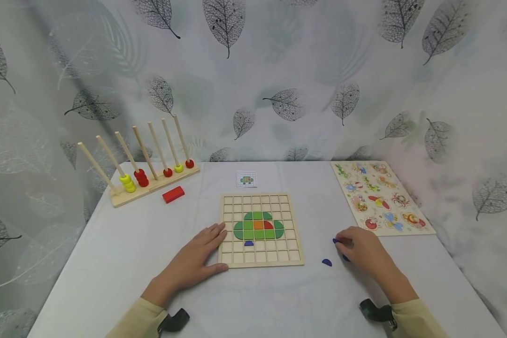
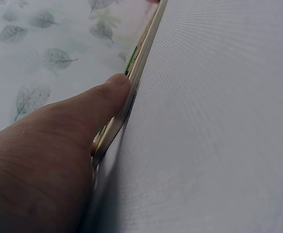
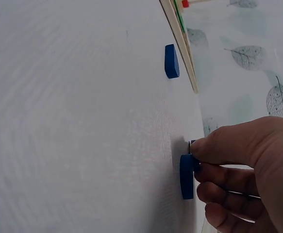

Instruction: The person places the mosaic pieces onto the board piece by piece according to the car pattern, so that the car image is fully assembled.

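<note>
Backdrop: pale curtain printed with grey leaves, filling the upper half of the head view.
Surface: white cloth-covered surface across the lower half of the frame.
Grid board: wooden grid board at centre, holding a shape built of green tiles with one orange and one red tile; a small blue piece sits in a cell just below that shape.
Left hand: left hand lies flat at the board's lower-left corner, fingers straight and relaxed on the board's left edge, thumb along the bottom edge, gripping nothing.
Right hand: right hand at right of centre, fingers curled, pinching a blue piece at its edge while it stands against the surface.
Loose piece: second blue piece lies on the surface just right of the board's lower-right corner, near the right hand but apart from it.
Pattern card: small card above the board.
Bead rack: wooden rack with upright rods and yellow and red beads, centre left; a red block just in front.
Animal puzzle: peg puzzle board at centre right.
</note>
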Motion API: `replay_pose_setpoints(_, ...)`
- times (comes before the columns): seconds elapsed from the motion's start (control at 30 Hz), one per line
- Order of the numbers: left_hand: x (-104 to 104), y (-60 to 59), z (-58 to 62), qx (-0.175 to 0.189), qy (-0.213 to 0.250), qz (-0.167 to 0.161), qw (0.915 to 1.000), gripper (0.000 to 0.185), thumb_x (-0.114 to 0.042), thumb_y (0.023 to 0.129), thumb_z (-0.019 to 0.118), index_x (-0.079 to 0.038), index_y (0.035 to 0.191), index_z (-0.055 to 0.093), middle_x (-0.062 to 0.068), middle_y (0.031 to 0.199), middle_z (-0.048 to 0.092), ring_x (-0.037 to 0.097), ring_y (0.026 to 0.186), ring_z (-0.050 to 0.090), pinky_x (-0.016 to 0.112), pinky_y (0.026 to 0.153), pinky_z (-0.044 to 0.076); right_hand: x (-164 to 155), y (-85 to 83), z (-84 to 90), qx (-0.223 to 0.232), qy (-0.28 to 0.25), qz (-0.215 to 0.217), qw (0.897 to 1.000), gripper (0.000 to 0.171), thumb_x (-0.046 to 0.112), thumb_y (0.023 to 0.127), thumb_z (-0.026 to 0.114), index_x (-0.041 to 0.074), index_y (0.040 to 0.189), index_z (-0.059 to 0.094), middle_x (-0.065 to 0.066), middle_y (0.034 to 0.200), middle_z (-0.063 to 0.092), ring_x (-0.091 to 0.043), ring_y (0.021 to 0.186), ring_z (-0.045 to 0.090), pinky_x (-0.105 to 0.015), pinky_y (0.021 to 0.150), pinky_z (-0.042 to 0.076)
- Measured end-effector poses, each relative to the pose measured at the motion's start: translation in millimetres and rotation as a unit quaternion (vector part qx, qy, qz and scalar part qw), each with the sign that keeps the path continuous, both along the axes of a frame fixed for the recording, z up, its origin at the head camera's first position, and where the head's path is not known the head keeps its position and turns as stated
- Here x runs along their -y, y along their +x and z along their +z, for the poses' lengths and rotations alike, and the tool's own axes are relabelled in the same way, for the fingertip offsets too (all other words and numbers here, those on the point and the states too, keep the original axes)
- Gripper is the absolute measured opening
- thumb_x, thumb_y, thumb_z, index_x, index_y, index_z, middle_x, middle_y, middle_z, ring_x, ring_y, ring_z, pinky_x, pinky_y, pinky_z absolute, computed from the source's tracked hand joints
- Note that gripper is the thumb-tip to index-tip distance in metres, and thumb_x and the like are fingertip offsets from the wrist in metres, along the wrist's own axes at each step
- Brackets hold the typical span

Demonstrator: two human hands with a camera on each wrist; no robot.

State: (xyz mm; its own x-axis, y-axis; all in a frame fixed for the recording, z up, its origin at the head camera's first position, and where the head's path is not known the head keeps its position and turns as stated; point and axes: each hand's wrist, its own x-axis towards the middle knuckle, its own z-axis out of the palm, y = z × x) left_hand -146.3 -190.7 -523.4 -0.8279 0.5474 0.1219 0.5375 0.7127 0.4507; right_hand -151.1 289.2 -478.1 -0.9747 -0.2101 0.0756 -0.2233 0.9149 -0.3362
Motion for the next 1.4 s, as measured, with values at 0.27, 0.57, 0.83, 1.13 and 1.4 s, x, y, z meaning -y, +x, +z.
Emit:
replay_pose_setpoints(0.27, 0, -0.3, 1.4, 0.015, -0.001, 0.002, 0.9999, 0.095, -0.067, 0.097, 0.070, -0.013, 0.169, 0.040, -0.003, 0.179, 0.025, 0.020, 0.164, 0.020, 0.049, 0.131, 0.024, 7, -1.5, 11.2, -0.038, -0.004, 0.020, 0.999, 0.015, 0.010, 0.091, 0.088, 0.011, 0.104, 0.082, 0.002, 0.098, 0.073, -0.022, 0.091, 0.068, -0.045, 0.079, 0.063)
replay_pose_setpoints(0.57, 1, -0.1, 1.2, 0.006, -0.003, 0.001, 1.0000, 0.095, -0.068, 0.097, 0.069, -0.012, 0.169, 0.040, -0.003, 0.178, 0.026, 0.021, 0.164, 0.022, 0.048, 0.131, 0.025, 27, -4.8, 25.5, -0.081, -0.022, 0.063, 0.994, 0.019, 0.009, 0.089, 0.090, 0.016, 0.105, 0.083, 0.006, 0.102, 0.073, -0.017, 0.092, 0.067, -0.040, 0.078, 0.064)
replay_pose_setpoints(0.83, 0, -0.1, 1.3, 0.016, 0.002, 0.002, 0.9999, 0.095, -0.067, 0.098, 0.070, -0.013, 0.169, 0.040, -0.004, 0.178, 0.026, 0.019, 0.164, 0.020, 0.048, 0.132, 0.024, 50, -9.3, 34.8, -0.106, -0.047, 0.108, 0.987, 0.020, 0.006, 0.088, 0.091, 0.016, 0.102, 0.082, 0.008, 0.101, 0.072, -0.012, 0.093, 0.067, -0.037, 0.080, 0.065)
replay_pose_setpoints(1.13, 0, 0.0, 2.1, 0.010, 0.002, -0.001, 0.9999, 0.095, -0.067, 0.097, 0.070, -0.013, 0.169, 0.041, -0.003, 0.178, 0.026, 0.020, 0.164, 0.021, 0.048, 0.131, 0.025, 79, -15.4, 43.2, -0.116, -0.066, 0.167, 0.977, 0.023, 0.004, 0.085, 0.093, 0.014, 0.102, 0.082, 0.007, 0.103, 0.071, -0.013, 0.094, 0.070, -0.031, 0.080, 0.064)
replay_pose_setpoints(1.4, 0, 0.4, 2.4, 0.015, 0.001, 0.001, 0.9999, 0.095, -0.067, 0.098, 0.070, -0.014, 0.170, 0.039, -0.005, 0.179, 0.024, 0.018, 0.164, 0.019, 0.047, 0.132, 0.023, 107, -19.1, 46.9, -0.132, -0.078, 0.227, 0.962, 0.020, 0.005, 0.085, 0.093, 0.013, 0.100, 0.082, 0.006, 0.103, 0.071, -0.011, 0.096, 0.066, -0.029, 0.079, 0.063)
